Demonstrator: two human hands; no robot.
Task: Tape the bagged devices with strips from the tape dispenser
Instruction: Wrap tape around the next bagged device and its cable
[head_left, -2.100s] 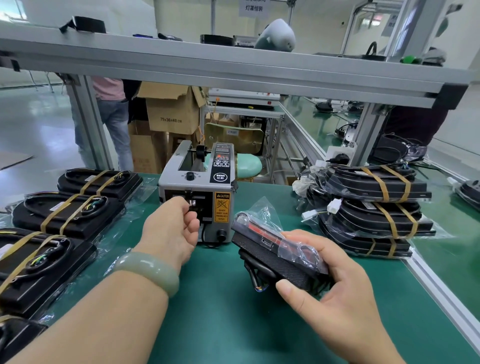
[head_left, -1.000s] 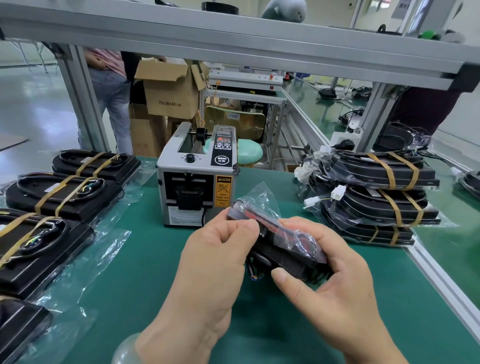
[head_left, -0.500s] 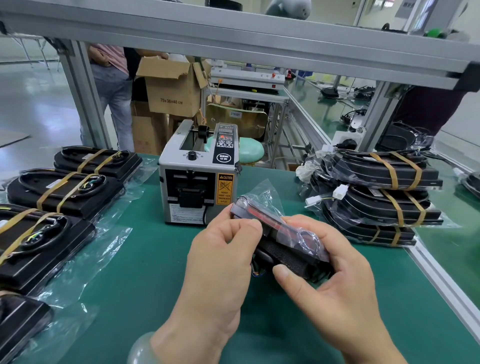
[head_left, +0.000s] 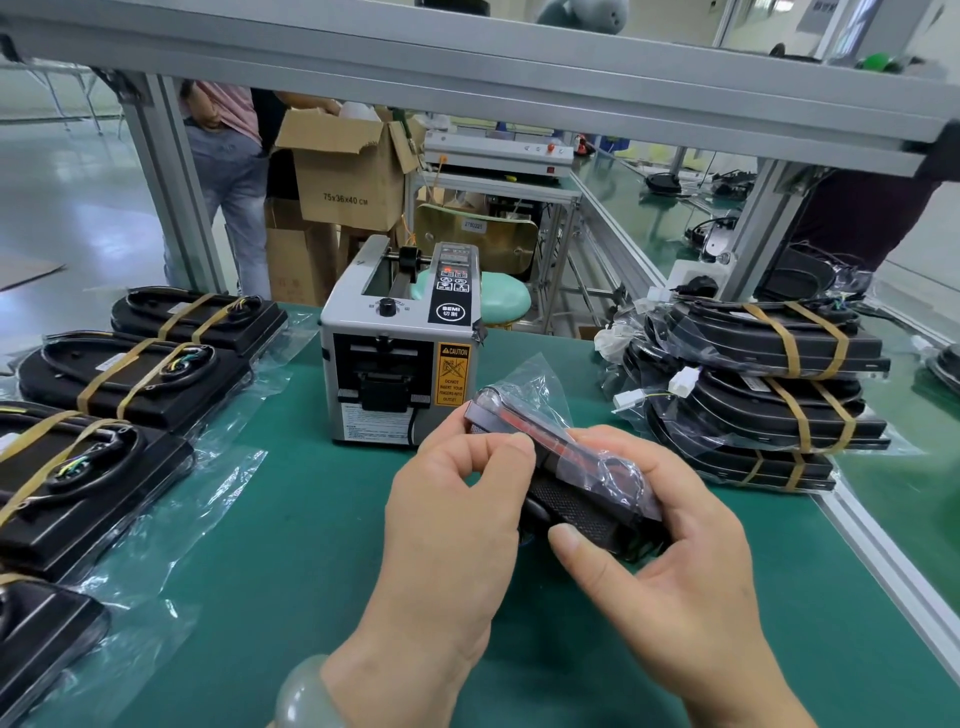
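centrally, left hand (head_left: 452, 504) and right hand (head_left: 665, 566) grip one bagged device (head_left: 574, 506) above green mat (head_left: 311, 545), near tape dispenser (head_left: 395, 364).

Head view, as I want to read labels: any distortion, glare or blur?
Head view: the left frame post leans from the wide lens; glare streaks the bag on the held device; the caution label on the tape dispenser is sharp; the floor is washed out.

**A factory packing line**

This was a factory assembly floor. The tape dispenser (head_left: 397, 358) stood on a green-matted bench (head_left: 291, 519) under an aluminium-profile frame (head_left: 467, 57). Left and right of it, taped bagged devices (head_left: 140, 374) lay in rows and stacks. Behind it were cardboard cartons (head_left: 348, 176), a stool (head_left: 504, 299), another long bench (head_left: 636, 218) and a polished floor (head_left: 67, 208).
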